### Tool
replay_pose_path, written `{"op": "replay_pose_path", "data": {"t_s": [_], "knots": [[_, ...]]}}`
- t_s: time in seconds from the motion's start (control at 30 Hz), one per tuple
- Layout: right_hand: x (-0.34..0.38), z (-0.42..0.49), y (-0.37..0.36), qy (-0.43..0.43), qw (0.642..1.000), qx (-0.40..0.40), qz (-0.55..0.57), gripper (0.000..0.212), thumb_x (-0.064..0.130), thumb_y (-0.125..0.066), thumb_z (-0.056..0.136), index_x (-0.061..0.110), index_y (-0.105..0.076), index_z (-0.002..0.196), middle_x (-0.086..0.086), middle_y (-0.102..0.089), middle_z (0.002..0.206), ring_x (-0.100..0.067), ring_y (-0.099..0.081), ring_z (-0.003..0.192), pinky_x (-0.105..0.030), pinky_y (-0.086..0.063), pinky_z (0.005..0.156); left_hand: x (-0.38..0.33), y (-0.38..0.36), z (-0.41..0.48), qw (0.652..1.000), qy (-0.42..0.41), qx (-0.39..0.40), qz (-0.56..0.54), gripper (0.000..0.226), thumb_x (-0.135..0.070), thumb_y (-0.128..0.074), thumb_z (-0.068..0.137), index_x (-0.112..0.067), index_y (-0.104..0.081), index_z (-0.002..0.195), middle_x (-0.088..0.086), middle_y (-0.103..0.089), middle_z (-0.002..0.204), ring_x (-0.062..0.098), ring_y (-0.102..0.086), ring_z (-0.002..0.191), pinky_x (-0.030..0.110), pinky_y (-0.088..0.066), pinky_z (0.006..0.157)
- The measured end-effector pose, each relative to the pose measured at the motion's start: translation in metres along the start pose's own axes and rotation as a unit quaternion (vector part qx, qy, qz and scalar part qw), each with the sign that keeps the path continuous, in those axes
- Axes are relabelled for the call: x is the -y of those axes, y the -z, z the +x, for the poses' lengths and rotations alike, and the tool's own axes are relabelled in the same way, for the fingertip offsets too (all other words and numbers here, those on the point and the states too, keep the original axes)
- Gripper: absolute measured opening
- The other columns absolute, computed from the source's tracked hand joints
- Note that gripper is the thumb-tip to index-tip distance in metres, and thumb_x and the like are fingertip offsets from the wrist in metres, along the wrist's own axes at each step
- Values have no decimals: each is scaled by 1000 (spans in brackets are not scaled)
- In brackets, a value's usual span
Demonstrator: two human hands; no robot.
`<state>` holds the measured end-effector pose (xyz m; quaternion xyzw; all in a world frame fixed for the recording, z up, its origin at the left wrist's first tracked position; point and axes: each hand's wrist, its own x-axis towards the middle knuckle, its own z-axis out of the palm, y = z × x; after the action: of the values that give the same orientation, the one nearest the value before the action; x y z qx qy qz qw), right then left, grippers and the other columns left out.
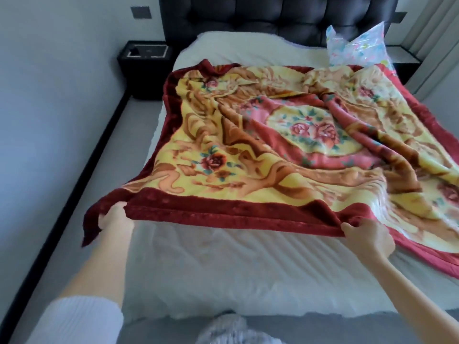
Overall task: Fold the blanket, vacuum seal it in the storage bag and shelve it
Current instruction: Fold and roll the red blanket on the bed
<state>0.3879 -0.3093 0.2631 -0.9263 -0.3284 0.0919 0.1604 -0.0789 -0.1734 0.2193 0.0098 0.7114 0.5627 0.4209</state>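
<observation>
- Nightstand [144, 68]: black, on the floor at the far left, beside the bed's head end.
- Left hand [114, 218]: fingers curled round the blanket's near left corner, gripping the dark red border; a loose flap of border hangs below the hand.
- Blanket [285, 145]: plush, spread open on the white bed [223, 264]; yellow field with tan scrollwork, pink oval centre panel with roses, rose sprigs near the corners, dark red border all round. Surface is wrinkled, with deep creases running diagonally across the centre. The near edge is lifted taut between both hands.
- Right hand [367, 238]: pinches the near border further right, thumb on top.
- Storage bag [357, 49]: clear plastic with pastel print, at the far right of the bed against the dark tufted headboard [273, 13], touching the blanket's far edge.
</observation>
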Motion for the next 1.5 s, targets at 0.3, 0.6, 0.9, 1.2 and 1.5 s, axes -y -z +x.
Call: {"op": "replay_pose_path", "data": {"t_s": [0.3,0.6,0.9,1.2,1.5], "knots": [[-33,-10,14,-25,998,55,17,24,22,-66,77,3,-65,63,-8,-53,54,-24,-49,52,-25,-32,48,-18,38,-46,981,-184,-2,62,54,-8,-60,83,-20,-50,134,-7,-59,120,9,-57,106,17,-43,89],[62,87,-20,-92,991,25,93,32,26,-61,83,-6,-62,81,-16,-59,76,-29,-52,71,-31,-40,65,-58,-88,16,987,-141,34,76,65,-10,-61,84,-23,-38,143,1,-52,135,21,-57,112,30,-48,90],[203,232,-44,-83,986,-61,130,32,22,-60,85,-9,-67,79,-21,-64,77,-36,-62,83,-34,-42,72,-108,-245,110,991,-85,68,78,71,-15,-65,84,-30,-32,145,-4,-54,126,19,-60,99,33,-52,83],[350,409,-84,-21,980,-112,161,29,24,-61,83,-5,-63,86,-18,-64,96,-36,-59,101,-38,-45,90,-156,-424,209,997,-60,21,47,52,-21,-70,79,-13,-53,127,-1,-63,108,16,-61,73,29,-52,69],[384,511,-206,7,945,150,290,34,5,-50,92,3,-56,126,-24,-59,120,-29,-61,110,-35,-49,90,-104,-528,293,993,-75,69,56,43,-25,-64,84,-12,-51,123,0,-63,109,17,-63,95,22,-53,66]]}}
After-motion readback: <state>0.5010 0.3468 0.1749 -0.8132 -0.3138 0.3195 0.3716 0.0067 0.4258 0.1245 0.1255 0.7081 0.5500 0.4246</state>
